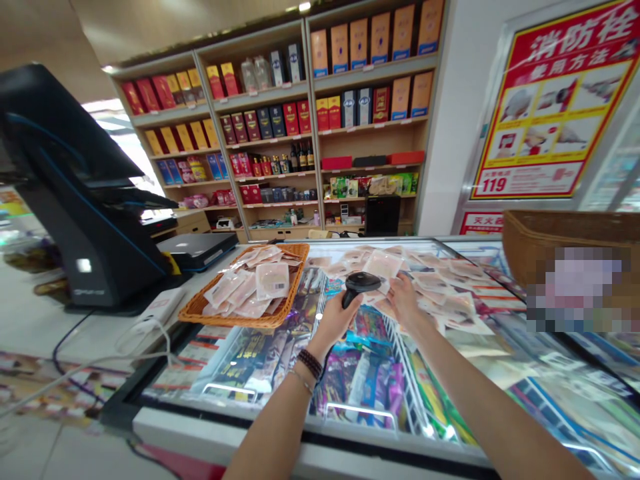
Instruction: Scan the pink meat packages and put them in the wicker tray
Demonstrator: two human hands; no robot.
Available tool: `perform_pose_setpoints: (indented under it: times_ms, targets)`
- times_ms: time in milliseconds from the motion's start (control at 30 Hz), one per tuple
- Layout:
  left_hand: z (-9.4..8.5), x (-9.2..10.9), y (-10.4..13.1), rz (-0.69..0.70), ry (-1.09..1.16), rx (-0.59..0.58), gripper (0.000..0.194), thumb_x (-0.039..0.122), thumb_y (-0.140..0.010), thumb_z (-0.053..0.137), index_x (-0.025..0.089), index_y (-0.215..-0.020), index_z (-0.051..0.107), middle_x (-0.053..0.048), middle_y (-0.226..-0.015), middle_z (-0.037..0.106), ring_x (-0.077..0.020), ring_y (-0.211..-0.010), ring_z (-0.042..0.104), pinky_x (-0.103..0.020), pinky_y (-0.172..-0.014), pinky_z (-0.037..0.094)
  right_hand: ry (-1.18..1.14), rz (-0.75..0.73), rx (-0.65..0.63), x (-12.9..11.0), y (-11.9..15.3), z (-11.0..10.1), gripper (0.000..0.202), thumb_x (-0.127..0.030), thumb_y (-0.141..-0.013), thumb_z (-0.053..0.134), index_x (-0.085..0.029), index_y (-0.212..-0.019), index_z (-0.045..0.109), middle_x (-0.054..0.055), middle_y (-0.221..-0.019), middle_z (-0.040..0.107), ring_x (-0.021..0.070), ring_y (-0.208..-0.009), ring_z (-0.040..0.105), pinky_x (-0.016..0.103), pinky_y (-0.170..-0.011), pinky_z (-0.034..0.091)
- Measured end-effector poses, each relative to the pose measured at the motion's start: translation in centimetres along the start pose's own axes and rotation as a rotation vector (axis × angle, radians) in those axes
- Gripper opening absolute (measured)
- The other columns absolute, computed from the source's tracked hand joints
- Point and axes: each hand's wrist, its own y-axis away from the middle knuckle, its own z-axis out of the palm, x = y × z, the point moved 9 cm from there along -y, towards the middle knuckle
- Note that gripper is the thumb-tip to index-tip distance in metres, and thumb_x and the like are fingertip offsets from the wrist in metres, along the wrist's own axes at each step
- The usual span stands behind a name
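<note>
My left hand (pixel 334 321) is closed around the handle of a black barcode scanner (pixel 364 283), whose head points away and to the right. My right hand (pixel 403 301) pinches a flat clear packet (pixel 383 263) by its near edge, just right of the scanner head. What is inside the packet is too small to tell. Many similar loose packets (pixel 457 303) lie spread over the glass freezer top (pixel 210 380) beyond and right of my hands. A brown wicker basket (pixel 225 323) stands to the left, heaped with more packets (pixel 273 280) that show barcode labels.
Bagged frozen goods (pixel 360 380) show through the glass in wire baskets. On the left stand a black checkout terminal (pixel 85 220), a flat scale (pixel 197 248) and loose white cable (pixel 165 337). A brown container (pixel 520 233) sits at the right. Stocked shelves (pixel 310 133) line the back wall.
</note>
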Motion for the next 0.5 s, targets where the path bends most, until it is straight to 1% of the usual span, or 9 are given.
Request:
perform_pose_setpoints:
  times_ms: [200, 333, 433, 500]
  targets:
    - [0.0, 0.1, 0.2, -0.022, 0.009, -0.015, 0.061, 0.083, -0.085, 0.071, 0.025, -0.081, 0.053, 0.006, -0.051, 0.05, -0.0115, -0.041, 0.045, -0.026, -0.046, 0.039, -0.021, 0.034, 0.072, 0.2, 0.5, -0.3, 0.04, -0.032, -0.077, 0.079, -0.034, -0.108, 0.055, -0.009, -0.083, 0.074, 0.0178, -0.074, 0.076, 0.032, -0.073, 0.066]
    - [-0.2, 0.1, 0.3, -0.024, 0.026, 0.011, 0.06, 0.082, -0.085, 0.072, 0.025, -0.083, 0.054, 0.007, -0.053, 0.051, -0.0117, -0.041, 0.046, -0.027, -0.046, 0.041, -0.017, 0.058, 0.093, 0.1, 0.6, -0.5, 0.041, -0.029, -0.075, 0.08, -0.032, -0.108, 0.055, -0.007, -0.083, 0.073, 0.0177, -0.076, 0.076, 0.031, -0.075, 0.065]
    - [-1.1, 0.6, 0.4, 0.003, 0.027, 0.076, 0.061, 0.083, -0.085, 0.072, 0.025, -0.083, 0.054, 0.007, -0.053, 0.051, -0.0121, -0.042, 0.047, -0.026, -0.048, 0.042, -0.019, 0.06, 0.082, -0.2, 0.4, -0.4, 0.041, -0.027, -0.073, 0.083, -0.031, -0.102, 0.055, -0.007, -0.086, 0.073, 0.0177, -0.078, 0.077, 0.031, -0.075, 0.066]
    - [-2.4, 1.1, 0.6, 0.031, 0.033, 0.148, 0.061, 0.083, -0.087, 0.07, 0.025, -0.083, 0.055, 0.006, -0.053, 0.052, -0.0124, -0.043, 0.048, -0.026, -0.048, 0.042, -0.043, 0.071, 0.057, -0.2, 0.1, 0.2, 0.039, -0.023, -0.071, 0.083, -0.031, -0.099, 0.057, -0.006, -0.087, 0.074, 0.0177, -0.079, 0.078, 0.03, -0.074, 0.066]
